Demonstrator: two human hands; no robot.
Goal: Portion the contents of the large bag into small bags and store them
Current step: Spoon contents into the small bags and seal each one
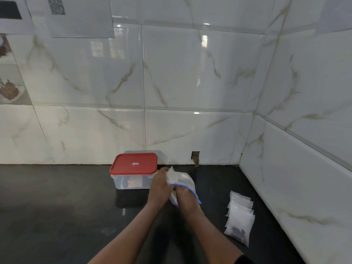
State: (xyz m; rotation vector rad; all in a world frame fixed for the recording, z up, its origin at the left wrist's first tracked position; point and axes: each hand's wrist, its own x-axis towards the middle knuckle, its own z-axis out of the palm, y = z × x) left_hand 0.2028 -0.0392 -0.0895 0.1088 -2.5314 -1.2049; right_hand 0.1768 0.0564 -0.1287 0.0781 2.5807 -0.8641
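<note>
Forearms, two in number, are seen reaching over a dark countertop (pixel 57 206). To the right, near the side wall, a pile of small bags (pixel 239 220) is laid overlapping; about four are counted, the nearest holding dark pieces. Farther in, one small clear bag (pixel 170 176) is gripped by the left hand (pixel 159 187). The right hand (pixel 185 197) is placed at the blue-edged mouth of one large bag (pixel 187 182); its fingers are hidden, so its grasp cannot be told. Just left, one clear container (pixel 131 182) is closed by one red lid (pixel 134 163). Beyond, one QR-code sheet (pixel 82 16) is fixed to the marbled tile wall (pixel 190 82).
</note>
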